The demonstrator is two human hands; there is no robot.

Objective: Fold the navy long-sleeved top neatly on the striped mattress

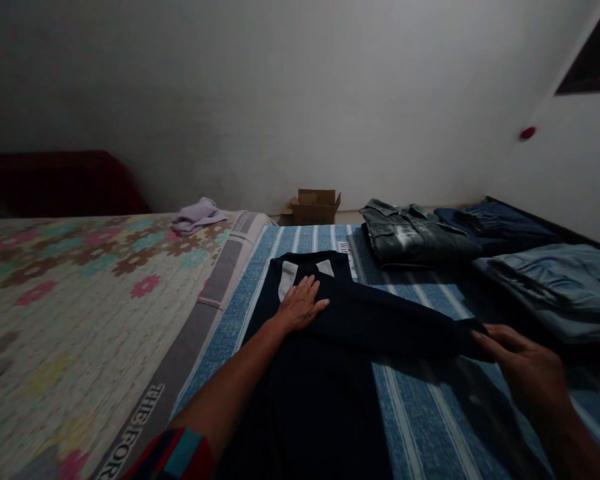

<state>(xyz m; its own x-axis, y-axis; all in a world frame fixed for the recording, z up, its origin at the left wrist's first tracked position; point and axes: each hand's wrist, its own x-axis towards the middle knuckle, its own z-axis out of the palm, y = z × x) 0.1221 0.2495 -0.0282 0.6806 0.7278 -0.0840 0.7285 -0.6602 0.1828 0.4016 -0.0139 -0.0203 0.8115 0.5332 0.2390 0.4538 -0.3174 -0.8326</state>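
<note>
A dark navy shirt (330, 347) lies flat on a blue striped mattress (420, 413), its collar with white panels toward the far end. My left hand (300, 303) rests flat on the shirt just below the collar, fingers stretched out. My right hand (523, 363) pinches the end of the shirt's sleeve, which is stretched out to the right.
Folded clothes lie at the far right of the mattress: a grey-green jacket (417, 233), dark jeans (495, 223) and light blue jeans (555, 287). A floral mattress (80, 313) lies to the left with a lilac cloth (197, 215) on it. A cardboard box (316, 205) stands by the wall.
</note>
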